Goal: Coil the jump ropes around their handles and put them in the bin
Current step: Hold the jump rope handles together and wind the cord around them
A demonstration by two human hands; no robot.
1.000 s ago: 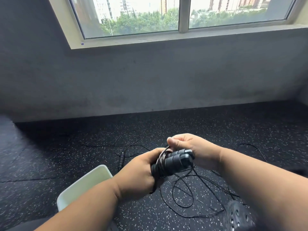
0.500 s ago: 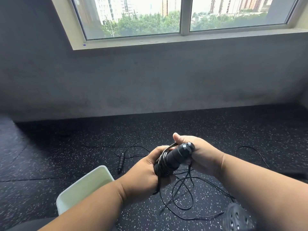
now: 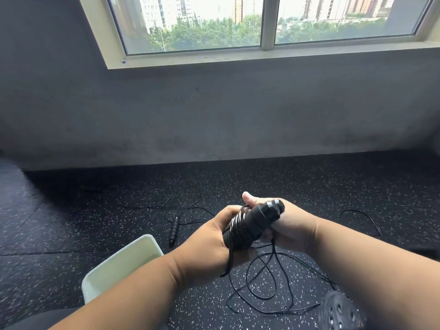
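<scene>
My left hand [image 3: 209, 244] grips the lower end of the black jump-rope handles [image 3: 254, 222], which point up and to the right. Several turns of thin black rope sit wound around their middle. My right hand [image 3: 290, 227] is curled behind and under the handles' upper end and pinches the rope. The loose remainder of that rope [image 3: 269, 282] trails in loops on the floor below my hands. A second jump rope lies farther off, its black handle [image 3: 173, 231] beside the pale green bin [image 3: 123, 265] at lower left.
The floor is black speckled rubber matting [image 3: 309, 186], ending at a grey wall under a window. Another stretch of rope [image 3: 362, 220] lies at right. A dark perforated shoe [image 3: 338, 310] shows at bottom right, close to the loose loops.
The handles have tilted up toward the right and more rope turns sit on them. My right hand has gone from over the handles to behind and under their upper end.
</scene>
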